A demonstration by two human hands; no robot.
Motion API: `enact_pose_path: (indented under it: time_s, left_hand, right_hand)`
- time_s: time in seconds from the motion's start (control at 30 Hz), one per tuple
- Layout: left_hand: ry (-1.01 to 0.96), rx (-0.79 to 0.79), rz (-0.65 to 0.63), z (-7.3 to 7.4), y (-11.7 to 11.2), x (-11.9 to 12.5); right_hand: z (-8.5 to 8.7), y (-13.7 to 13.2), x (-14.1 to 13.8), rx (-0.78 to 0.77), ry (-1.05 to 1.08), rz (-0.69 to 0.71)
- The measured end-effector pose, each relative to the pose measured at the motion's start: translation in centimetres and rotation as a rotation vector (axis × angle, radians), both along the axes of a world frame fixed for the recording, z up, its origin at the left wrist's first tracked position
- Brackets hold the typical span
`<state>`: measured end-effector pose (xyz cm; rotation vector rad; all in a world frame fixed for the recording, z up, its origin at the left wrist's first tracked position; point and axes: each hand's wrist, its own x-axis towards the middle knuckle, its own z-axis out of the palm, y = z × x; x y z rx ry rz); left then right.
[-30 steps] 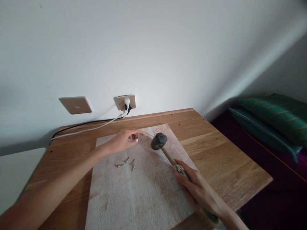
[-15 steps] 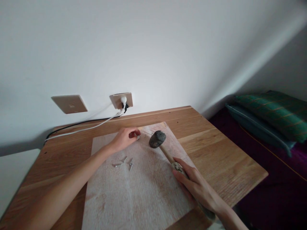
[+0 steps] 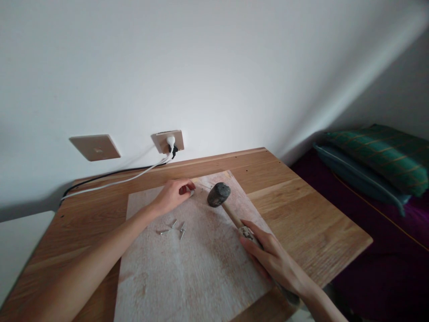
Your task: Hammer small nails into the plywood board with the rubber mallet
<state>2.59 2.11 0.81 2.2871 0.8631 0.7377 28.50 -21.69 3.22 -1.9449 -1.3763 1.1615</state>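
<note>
My right hand (image 3: 273, 261) is wrapped round the wooden handle of a hammer (image 3: 231, 214); its dark head (image 3: 218, 195) rests on a pale, worn board (image 3: 194, 268). My left hand (image 3: 174, 196) lies at the board's far edge, fingertips pinched together on something small that I cannot make out, a little left of the hammer head. Several loose nails (image 3: 174, 228) lie on the board just below my left wrist.
The board lies on a wooden table (image 3: 301, 214) against a white wall. Behind it are a blank plate (image 3: 94, 147) and a socket (image 3: 167, 141) with white and black cables (image 3: 110, 179) running left. To the right are green and blue cushions (image 3: 378, 156).
My left fingers, stretched out a second ago, have drawn into a pinch at the board's far edge. The hammer and right hand have stayed where they were; the view shifted slightly.
</note>
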Motion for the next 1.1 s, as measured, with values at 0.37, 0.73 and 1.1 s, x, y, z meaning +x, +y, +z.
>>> enact_pose_path:
  time_s: [0.37,0.73,1.1]
  left_hand:
    - [-0.010,-0.045,0.006,0.24,0.02,-0.02]
    - [0.015,-0.007,-0.011,0.03,-0.08,0.05]
    - [0.008,0.016,-0.023,-0.09,-0.26,0.14]
  right_hand:
    - [-0.58,-0.19,0.36,0.057,-0.049,-0.030]
    - [-0.42,-0.11,0.17,0.034,-0.009,-0.017]
    - [0.35,0.51,-0.44,0.022,-0.012,0.002]
